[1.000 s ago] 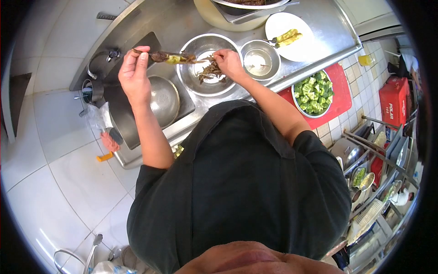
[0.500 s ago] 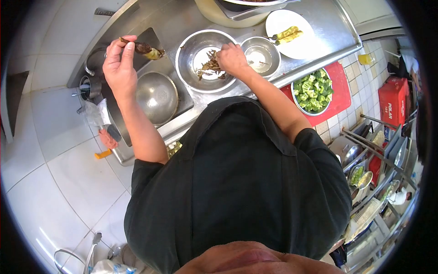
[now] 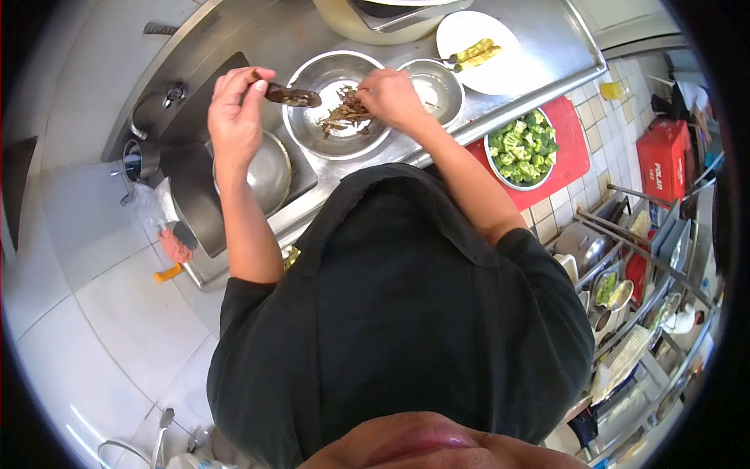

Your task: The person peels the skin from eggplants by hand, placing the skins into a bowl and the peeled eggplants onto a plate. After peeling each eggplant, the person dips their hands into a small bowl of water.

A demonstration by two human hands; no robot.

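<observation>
Left hand (image 3: 237,109): moved nearer the bowl (image 3: 336,148), pinches charred vegetable (image 3: 295,95) at 1 end.
Charred vegetable: over the bowl; probably soft, slippery, fragile; hold by that end.
Right hand (image 3: 388,98): at peelings (image 3: 346,115); its grip I cannot tell.

Left fingers (image 3: 233,81) hold 1 dark vegetable (image 3: 292,95), right fingers (image 3: 370,88) over scraps (image 3: 341,119) in a steel bowl (image 3: 301,134).

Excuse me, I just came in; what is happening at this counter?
A person's left hand holds a dark vegetable by one end, and its other end appears above a metal bowl. The right hand is at the dark scraps in that bowl; whether it grips any is hard to tell. Yellowish pieces lie on a white plate.
</observation>
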